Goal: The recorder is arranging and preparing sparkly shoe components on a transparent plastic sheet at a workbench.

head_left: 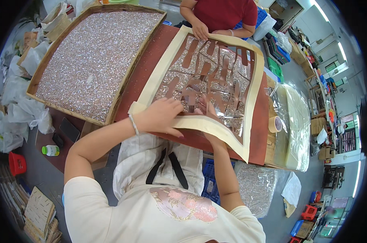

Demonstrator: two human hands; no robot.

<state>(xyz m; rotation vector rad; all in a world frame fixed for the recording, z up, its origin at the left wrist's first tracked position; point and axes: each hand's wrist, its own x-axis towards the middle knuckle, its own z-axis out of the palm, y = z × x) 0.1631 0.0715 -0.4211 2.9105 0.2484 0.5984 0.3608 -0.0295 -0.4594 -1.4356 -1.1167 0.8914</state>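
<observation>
A clear film sheet with a cream border and glittery and brown patches lies across the reddish-brown tabletop. Its near edge bows upward. My left hand rests on the near left part of that border, fingers spread over the film and thumb apart. Under the lifted edge reaches my right hand, palm up; its parted fingers show through the clear film, some partly hidden. Across the table, a person in a dark red shirt has one hand on the far border.
A shallow wooden-edged tray of pinkish glitter flakes is at the left. Beside the sheet's right edge are a tape roll and stacked clear plastic film. A bottle and a phone lie lower left, near a red bucket.
</observation>
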